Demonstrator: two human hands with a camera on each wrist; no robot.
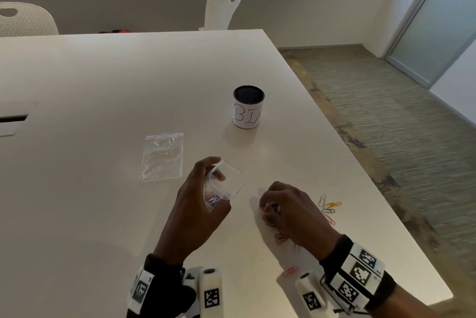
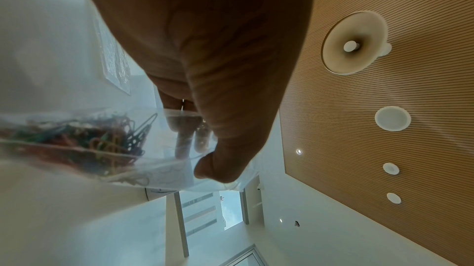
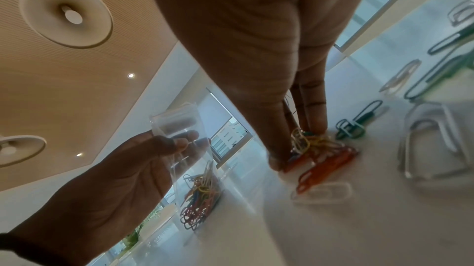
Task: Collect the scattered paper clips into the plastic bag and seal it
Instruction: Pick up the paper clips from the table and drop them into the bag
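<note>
My left hand [image 1: 206, 196] holds a small clear plastic bag [image 1: 229, 181] upright just above the table, its mouth spread wide. Several coloured paper clips [image 2: 102, 138] lie at the bag's bottom. In the right wrist view the bag [image 3: 184, 148] hangs from the left hand's fingers [image 3: 179, 142]. My right hand [image 1: 270, 210] is down on the table to the right of the bag, pinching a bunch of coloured paper clips [image 3: 310, 144]. More loose clips [image 1: 329, 207] lie scattered right of that hand, a red one [image 1: 279, 238] under it and a pink one [image 1: 289, 271] near the wrist.
A second clear bag [image 1: 162, 156] lies flat on the white table [image 1: 103, 86], left of my hands. A black mesh cup [image 1: 248, 106] with a white paper label stands further back. The table's right edge [image 1: 360, 153] runs close to the loose clips. White chairs stand beyond the far edge.
</note>
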